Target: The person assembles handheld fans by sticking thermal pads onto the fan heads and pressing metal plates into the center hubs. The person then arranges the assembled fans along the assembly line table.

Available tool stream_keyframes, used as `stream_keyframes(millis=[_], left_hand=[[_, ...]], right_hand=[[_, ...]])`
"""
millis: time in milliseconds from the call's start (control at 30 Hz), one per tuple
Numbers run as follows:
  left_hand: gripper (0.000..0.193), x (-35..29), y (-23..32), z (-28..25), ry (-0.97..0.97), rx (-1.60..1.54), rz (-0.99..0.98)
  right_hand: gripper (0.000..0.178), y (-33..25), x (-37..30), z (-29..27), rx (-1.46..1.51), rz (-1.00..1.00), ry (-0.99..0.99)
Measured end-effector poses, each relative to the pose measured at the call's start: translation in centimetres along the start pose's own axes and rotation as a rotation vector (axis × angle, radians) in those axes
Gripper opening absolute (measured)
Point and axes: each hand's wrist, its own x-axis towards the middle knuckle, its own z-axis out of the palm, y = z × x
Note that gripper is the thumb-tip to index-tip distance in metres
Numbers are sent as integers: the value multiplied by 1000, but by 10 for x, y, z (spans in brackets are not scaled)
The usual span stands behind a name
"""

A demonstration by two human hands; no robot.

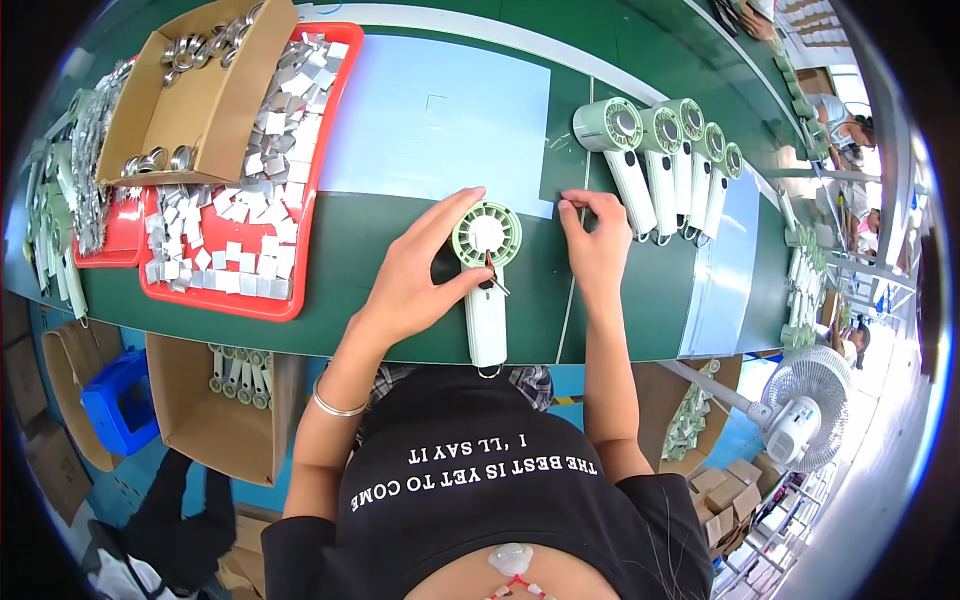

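Left hand [410, 278] around handheld fan [486, 318], right hand [600, 247] apparently half-curled

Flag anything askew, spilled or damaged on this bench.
The cardboard box of metal rings sits askew, perched over the red tray and covering part of its square pieces. Nothing looks spilled, and the handheld fan at the left hand shows no obvious damage.

The shirt [490, 515] is black and short-sleeved, with 2 lines of white letters [472, 470]. At 8 o'clock is a silver bangle [340, 413], at 6 o'clock a whitish pendant [511, 557] on red cord [517, 579].
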Motion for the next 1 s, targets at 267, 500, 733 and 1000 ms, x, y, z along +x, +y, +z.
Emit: stream_keyframes(millis=[267,500,733,1000], left_hand=[[73,2,-1,0,-6,-4,-15],[74,3,-4,1,-25,23,25],[74,1,-4,1,-50,35,24],[75,1,-4,3,-7,10,34]], right_hand=[[11,-12,-6,2,-82,49,-58],[9,-12,4,0,-133,35,-73],[10,-13,10,-1,-149,79,-179],[10,-16,-11,8,-220,-181,-94]])
